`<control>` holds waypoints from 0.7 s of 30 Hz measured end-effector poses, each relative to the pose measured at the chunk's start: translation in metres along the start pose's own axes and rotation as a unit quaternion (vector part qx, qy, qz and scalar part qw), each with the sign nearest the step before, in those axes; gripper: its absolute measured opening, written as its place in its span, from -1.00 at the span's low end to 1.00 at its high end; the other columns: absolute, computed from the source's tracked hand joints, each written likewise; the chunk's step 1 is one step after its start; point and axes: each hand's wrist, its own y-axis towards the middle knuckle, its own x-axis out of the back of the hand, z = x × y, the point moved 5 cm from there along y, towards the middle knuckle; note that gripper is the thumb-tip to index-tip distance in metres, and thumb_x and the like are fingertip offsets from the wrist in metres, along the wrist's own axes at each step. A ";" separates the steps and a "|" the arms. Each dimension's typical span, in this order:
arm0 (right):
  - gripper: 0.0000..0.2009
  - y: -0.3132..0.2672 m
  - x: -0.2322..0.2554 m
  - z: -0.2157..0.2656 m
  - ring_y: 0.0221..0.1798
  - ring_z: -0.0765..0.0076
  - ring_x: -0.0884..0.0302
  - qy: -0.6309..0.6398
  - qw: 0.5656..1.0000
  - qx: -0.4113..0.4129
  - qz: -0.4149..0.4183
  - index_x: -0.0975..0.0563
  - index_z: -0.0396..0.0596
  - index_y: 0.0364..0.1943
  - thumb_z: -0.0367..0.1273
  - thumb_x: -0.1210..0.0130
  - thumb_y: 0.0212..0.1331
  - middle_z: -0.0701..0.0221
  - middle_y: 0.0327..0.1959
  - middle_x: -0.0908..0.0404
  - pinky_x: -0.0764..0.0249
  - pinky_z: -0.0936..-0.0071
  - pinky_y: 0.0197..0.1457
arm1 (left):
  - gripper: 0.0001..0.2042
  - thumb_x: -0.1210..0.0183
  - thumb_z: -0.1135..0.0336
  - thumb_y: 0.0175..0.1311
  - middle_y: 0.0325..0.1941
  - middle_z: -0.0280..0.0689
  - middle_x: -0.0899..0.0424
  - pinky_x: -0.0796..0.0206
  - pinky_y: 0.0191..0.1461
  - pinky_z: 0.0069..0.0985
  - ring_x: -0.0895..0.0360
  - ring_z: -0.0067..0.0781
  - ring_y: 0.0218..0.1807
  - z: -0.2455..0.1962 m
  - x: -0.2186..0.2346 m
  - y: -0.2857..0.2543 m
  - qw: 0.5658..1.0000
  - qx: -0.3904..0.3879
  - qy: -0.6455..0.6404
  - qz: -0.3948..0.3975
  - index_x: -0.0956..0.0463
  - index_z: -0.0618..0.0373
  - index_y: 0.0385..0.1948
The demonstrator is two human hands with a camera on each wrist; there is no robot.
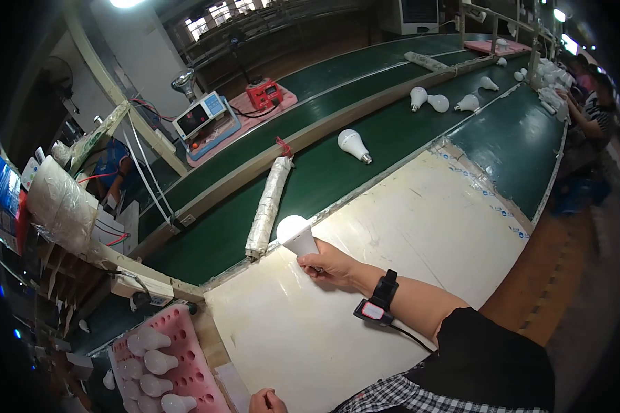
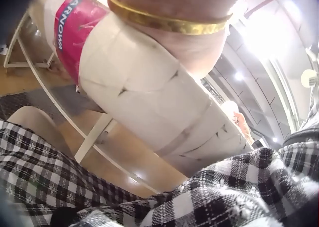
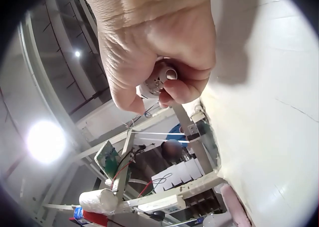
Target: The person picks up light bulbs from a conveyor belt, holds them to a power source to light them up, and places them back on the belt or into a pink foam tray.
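Note:
My right hand (image 1: 331, 265) grips a white bulb (image 1: 300, 237) near its base, over the white work surface (image 1: 372, 275); the bulb's round end looks bright and points away from me. In the right wrist view the fingers of my right hand (image 3: 159, 52) curl round the bulb's base (image 3: 158, 82). My left hand (image 1: 266, 401) is at the bottom edge of the head view, largely cut off. The left wrist view shows a gold band (image 2: 169, 23) and part of that hand (image 2: 194, 55) against the white surface (image 2: 144, 97); its fingers are hidden.
Left of the surface, a pink foam tray (image 1: 196, 358) holds several bulbs. A wrapped bar (image 1: 269, 206) lies across the green belt (image 1: 310, 182) beyond, where a bulb (image 1: 353, 145) lies, with several others farther right. A meter (image 1: 201, 115) and a red device (image 1: 263, 94) stand behind.

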 end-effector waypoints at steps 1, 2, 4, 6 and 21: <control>-0.62 0.004 0.005 -0.006 -0.52 0.67 -0.31 -0.016 1.000 -0.006 0.008 -0.27 -0.06 -0.07 -0.35 -0.15 0.07 0.48 -0.41 -0.37 -0.22 0.69 -0.57 | -0.85 -0.04 0.39 0.23 -0.33 -0.06 -0.63 -0.39 -0.13 -0.23 -0.55 -0.01 -0.26 0.000 0.000 0.000 1.000 -0.017 0.003 -0.002 -0.58 0.21 -0.36; -0.62 0.007 0.011 -0.009 -0.52 0.67 -0.31 -0.022 1.000 -0.003 0.001 -0.27 -0.06 -0.07 -0.35 -0.15 0.07 0.48 -0.41 -0.37 -0.22 0.69 -0.57 | -0.85 -0.04 0.39 0.23 -0.33 -0.06 -0.63 -0.39 -0.13 -0.23 -0.55 -0.01 -0.26 0.000 -0.001 0.000 1.000 -0.021 -0.005 0.000 -0.58 0.21 -0.36; -0.63 0.008 0.011 -0.012 -0.52 0.67 -0.31 -0.032 0.999 -0.020 -0.007 -0.28 -0.04 -0.07 -0.35 -0.14 0.07 0.49 -0.42 -0.37 -0.23 0.70 -0.56 | -0.86 -0.04 0.39 0.23 -0.33 -0.07 -0.62 -0.38 -0.13 -0.23 -0.54 0.00 -0.26 0.001 0.002 0.000 1.000 -0.019 -0.006 0.006 -0.58 0.21 -0.35; -0.65 0.011 0.004 -0.008 -0.52 0.66 -0.31 -0.036 0.999 -0.017 -0.013 -0.28 -0.05 -0.09 -0.36 -0.14 0.07 0.49 -0.42 -0.37 -0.24 0.68 -0.56 | -0.86 -0.05 0.39 0.23 -0.33 -0.07 -0.62 -0.38 -0.13 -0.22 -0.53 0.00 -0.26 0.000 0.004 0.001 1.000 -0.019 -0.013 0.010 -0.58 0.21 -0.35; -0.41 0.105 0.089 0.133 0.22 -0.06 -0.28 -0.708 0.473 0.354 -0.388 -0.32 -0.22 0.15 -0.36 -0.23 -0.03 0.12 0.14 -0.34 -0.28 0.12 0.22 | -0.86 -0.06 0.38 0.23 -0.35 -0.07 -0.61 -0.36 -0.18 -0.22 -0.52 -0.02 -0.30 0.006 0.001 0.002 1.000 -0.004 -0.014 0.023 -0.58 0.22 -0.35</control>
